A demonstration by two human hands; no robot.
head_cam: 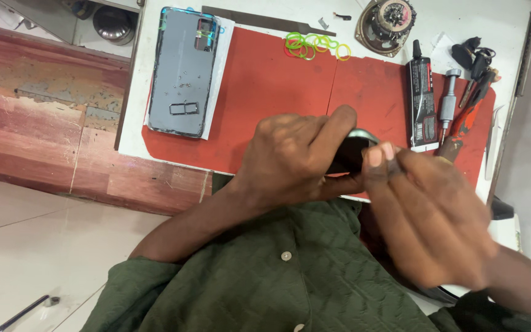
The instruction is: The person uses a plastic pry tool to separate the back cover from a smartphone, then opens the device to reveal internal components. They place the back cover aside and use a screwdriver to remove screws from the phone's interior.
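Green quilted sleeves fill the near edge, and just beyond them both hands meet over the front lip of the red work mat. Left hand is curled tight around a small dark object with a silvery rim — its fingers wrap the top, so only a sliver shows. Right hand is closed to a pinch, its fingertips pressed against the object's right edge; motion blur hides whether they grip a tool.

By the look of it, the step in hand is prying or peeling at that edge, and the next move calls for a steady left-hand clamp while the right fingertips work finely without slipping.

Well apart on the mat's left end lies a phone back cover; green rubber bands, a black glue tube, a screwdriver and a round speaker sit farther back.
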